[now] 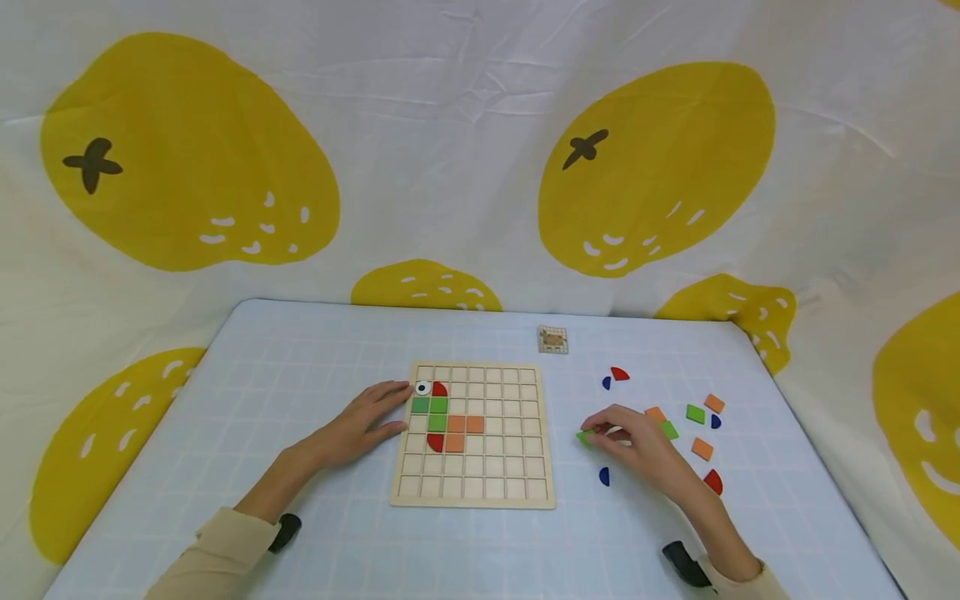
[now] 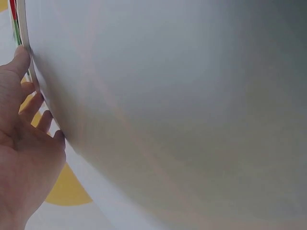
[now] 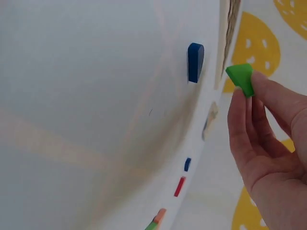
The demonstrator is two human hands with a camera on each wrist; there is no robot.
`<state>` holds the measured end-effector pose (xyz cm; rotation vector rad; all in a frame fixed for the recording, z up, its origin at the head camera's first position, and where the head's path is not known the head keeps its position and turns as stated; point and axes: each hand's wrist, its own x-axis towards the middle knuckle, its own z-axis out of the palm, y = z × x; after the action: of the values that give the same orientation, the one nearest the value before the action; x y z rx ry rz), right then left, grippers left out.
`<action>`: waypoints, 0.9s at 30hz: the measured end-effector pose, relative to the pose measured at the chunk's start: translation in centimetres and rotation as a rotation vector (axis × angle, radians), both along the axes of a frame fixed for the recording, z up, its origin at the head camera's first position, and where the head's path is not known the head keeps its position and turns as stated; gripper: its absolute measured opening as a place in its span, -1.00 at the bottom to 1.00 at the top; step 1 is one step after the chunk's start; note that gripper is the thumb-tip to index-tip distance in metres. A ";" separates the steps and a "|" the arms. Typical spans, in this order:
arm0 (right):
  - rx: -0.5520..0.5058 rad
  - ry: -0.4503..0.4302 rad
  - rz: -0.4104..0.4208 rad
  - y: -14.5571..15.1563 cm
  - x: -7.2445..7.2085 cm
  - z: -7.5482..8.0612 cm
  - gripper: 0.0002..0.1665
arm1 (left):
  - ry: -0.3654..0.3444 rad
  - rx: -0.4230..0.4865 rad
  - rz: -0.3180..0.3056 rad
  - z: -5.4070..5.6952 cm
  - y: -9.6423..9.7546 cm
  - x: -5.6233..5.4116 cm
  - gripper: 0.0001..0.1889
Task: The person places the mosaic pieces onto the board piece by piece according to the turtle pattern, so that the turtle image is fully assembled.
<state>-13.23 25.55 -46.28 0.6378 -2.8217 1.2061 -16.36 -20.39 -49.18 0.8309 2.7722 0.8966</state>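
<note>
A square wooden grid board (image 1: 506,467) lies at the middle of the table. On its upper left part sit a round eye tile (image 1: 423,388), red quarter-round tiles (image 1: 439,389), green square tiles (image 1: 437,422) and orange square tiles (image 1: 475,424). My left hand (image 1: 365,421) rests at the board's left edge, fingers extended and touching it. To the right of the board, my right hand (image 1: 633,440) pinches a green tile (image 3: 241,79) between thumb and fingertips, raised above the table in the right wrist view.
Loose pieces lie on the right: orange tiles (image 1: 702,449), a green tile (image 1: 696,413), red pieces (image 1: 713,481) and blue half-rounds (image 1: 603,477). A small picture card (image 1: 553,340) lies behind the board. Fruit-printed cloth (image 1: 480,167) hangs beyond the table.
</note>
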 end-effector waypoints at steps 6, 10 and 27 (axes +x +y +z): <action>-0.010 0.039 0.021 -1.3 -0.6 -0.4 -0.78 | 0.002 -0.008 0.005 0.1 0.0 0.1 -0.33; -0.025 0.024 0.024 -2.2 -0.9 -0.4 -0.79 | -0.015 -0.009 0.012 0.2 0.1 0.1 -0.33; -0.151 -0.064 0.095 -6.5 -1.8 -0.3 -0.80 | -0.056 -0.037 0.031 0.1 0.3 -0.1 -0.30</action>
<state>-14.98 19.09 -46.58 0.7440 -2.7435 1.4644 -16.50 -20.12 -49.07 0.7468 2.7519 0.8565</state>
